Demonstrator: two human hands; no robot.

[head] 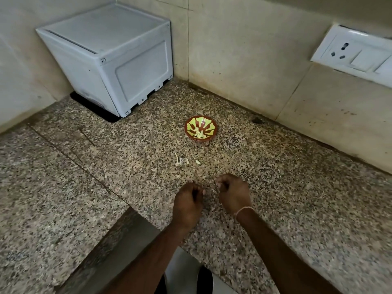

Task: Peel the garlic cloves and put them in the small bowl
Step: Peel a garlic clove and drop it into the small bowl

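Observation:
A small red bowl (209,120) with a yellow-green pattern stands on the granite counter (275,198), with a few pale peeled garlic cloves (199,134) inside. Loose garlic skins (181,161) and one small pale piece (197,162) lie in front of it. Nearer to me, my two hands hover close together over the counter, fingers curled. My right hand (233,195) pinches a small pale garlic clove (218,184) at its fingertips. My left hand (187,203) pinches what looks like a thin bit of skin, mostly hidden by the fingers.
A white plastic box (110,58) sits in the back left corner against the tiled wall. A switch and socket plate (356,54) is on the right wall. The counter's front edge steps in just left of my left forearm.

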